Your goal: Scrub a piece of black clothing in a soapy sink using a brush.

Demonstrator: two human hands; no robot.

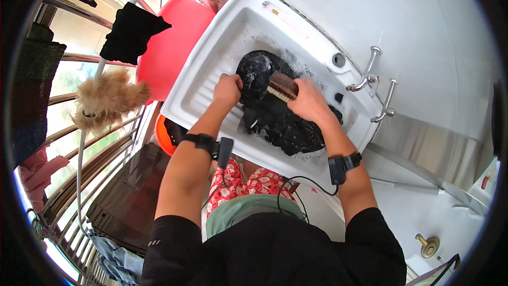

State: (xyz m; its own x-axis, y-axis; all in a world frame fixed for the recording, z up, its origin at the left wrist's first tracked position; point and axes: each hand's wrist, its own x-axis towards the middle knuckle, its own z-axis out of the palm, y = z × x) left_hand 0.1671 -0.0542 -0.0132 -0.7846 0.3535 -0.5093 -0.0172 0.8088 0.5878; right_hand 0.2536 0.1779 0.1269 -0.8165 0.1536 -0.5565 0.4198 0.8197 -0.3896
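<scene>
A wet black garment (286, 127) lies bunched in a white sink (185, 95), with suds around it. My right hand (310, 101) is closed round a scrubbing brush (282, 86) with a dark wooden back and pale bristles, held tilted over the cloth. On the garment's left edge, my left hand (227, 90) is closed with its fingertips gripping the fabric. Part of the cloth is hidden behind the brush and my right hand.
Two metal taps (365, 77) stick out along the sink's right side. A thin toothbrush-like stick (286, 18) rests on the far ledge. Left of the sink stand a pink basin (174, 37) and an orange bucket (163, 135). Clothes and a fluffy tan item (108, 100) hang by the barred window.
</scene>
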